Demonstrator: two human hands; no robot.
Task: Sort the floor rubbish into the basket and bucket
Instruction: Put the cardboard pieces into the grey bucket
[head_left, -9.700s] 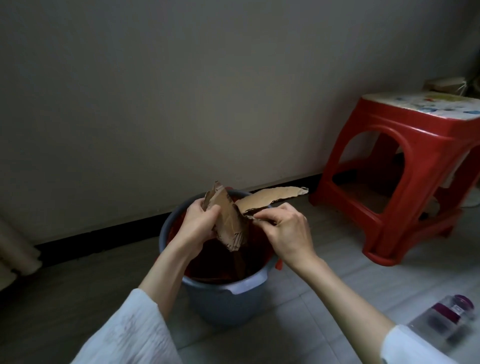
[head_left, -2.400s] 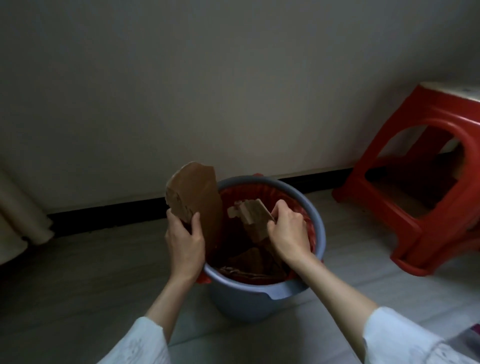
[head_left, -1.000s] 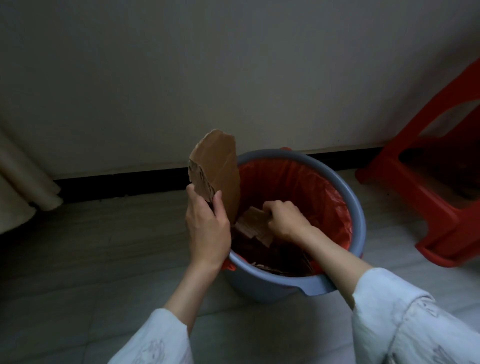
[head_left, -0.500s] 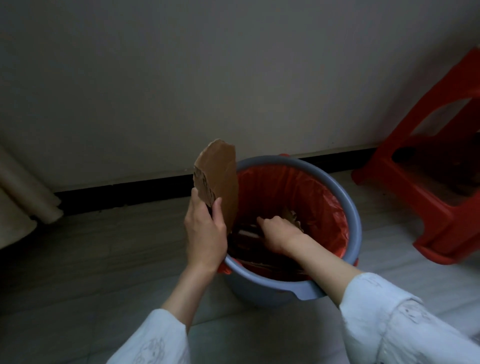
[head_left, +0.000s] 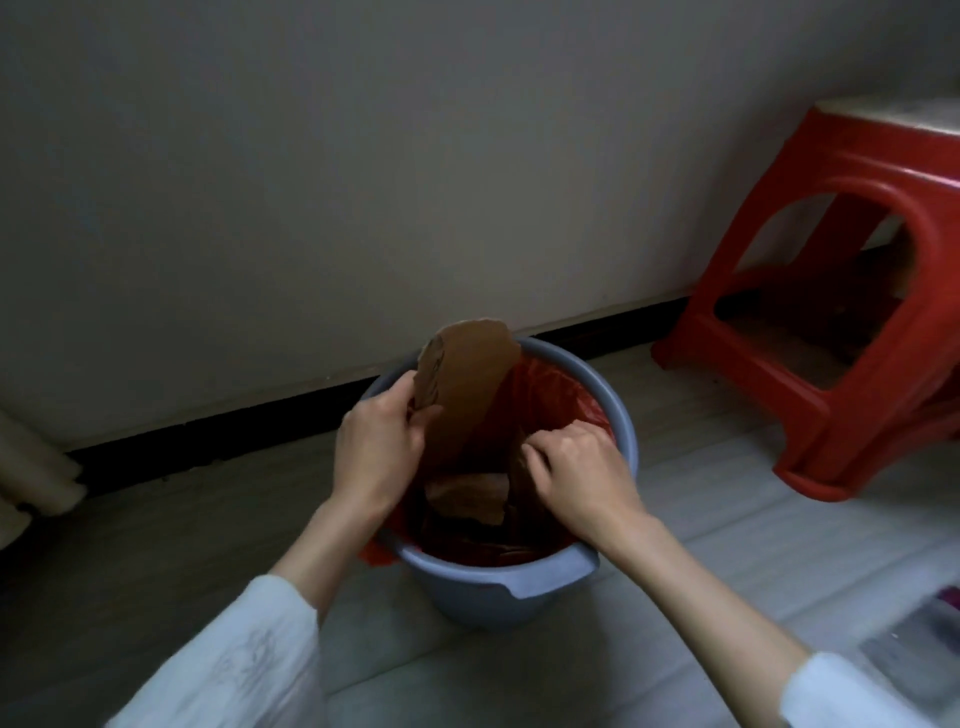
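2 hands (head_left: 379, 447) on cardboard (head_left: 467, 384)

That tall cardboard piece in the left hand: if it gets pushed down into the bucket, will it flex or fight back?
The cardboard piece stands upright unsupported above the left hand, so it is probably fairly stiff. Its torn edge suggests it creases or tears under force. It likely weighs little; the bucket should stay put.

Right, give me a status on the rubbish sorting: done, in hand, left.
Done: torn cardboard pieces already lie in the red-lined bucket.
In hand: the left hand grips a tall cardboard sheet standing in the bucket; the right hand is curled inside the bucket, contents unclear.
Left: pushing that sheet down. No basket is in view.
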